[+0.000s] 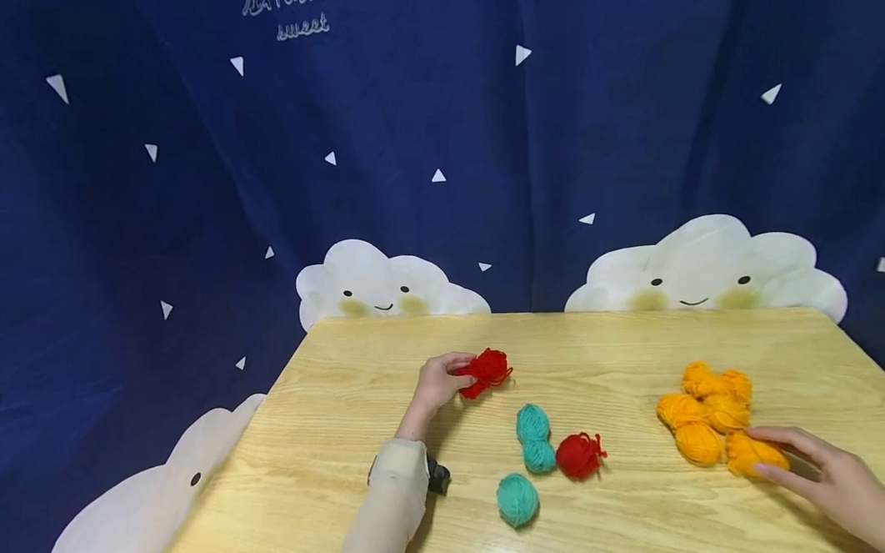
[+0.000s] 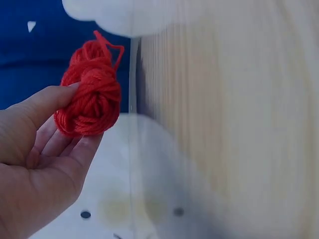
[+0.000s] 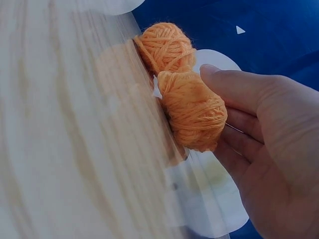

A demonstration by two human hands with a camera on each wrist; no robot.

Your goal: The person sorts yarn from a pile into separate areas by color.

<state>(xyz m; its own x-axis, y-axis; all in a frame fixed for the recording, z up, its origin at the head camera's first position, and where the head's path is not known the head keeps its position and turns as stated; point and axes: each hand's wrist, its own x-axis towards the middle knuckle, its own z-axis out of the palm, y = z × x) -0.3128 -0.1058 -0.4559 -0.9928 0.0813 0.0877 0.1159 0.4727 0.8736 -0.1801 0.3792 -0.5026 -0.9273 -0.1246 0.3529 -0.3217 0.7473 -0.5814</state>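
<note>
My left hand (image 1: 437, 385) holds a red ball of yarn (image 1: 488, 372) near the middle of the table, thumb on one side and fingers beneath. Loose strands stick out from that red yarn ball (image 2: 94, 97) in the left wrist view. On the right, my right hand (image 1: 823, 468) has thumb and fingers around the nearest orange yarn ball (image 1: 753, 454), which rests at the edge of a cluster of several orange yarn balls (image 1: 702, 407). In the right wrist view, the held orange ball (image 3: 194, 112) sits against another orange ball (image 3: 167, 47); some fingertips are hidden behind it.
Between the hands lie two teal yarn balls (image 1: 534, 438) in contact, with a second red yarn ball (image 1: 580, 456) beside them. Closer to the front is another teal ball (image 1: 517, 500). A dark blue curtain (image 1: 420, 125) with clouds hangs behind the wooden table (image 1: 346, 397).
</note>
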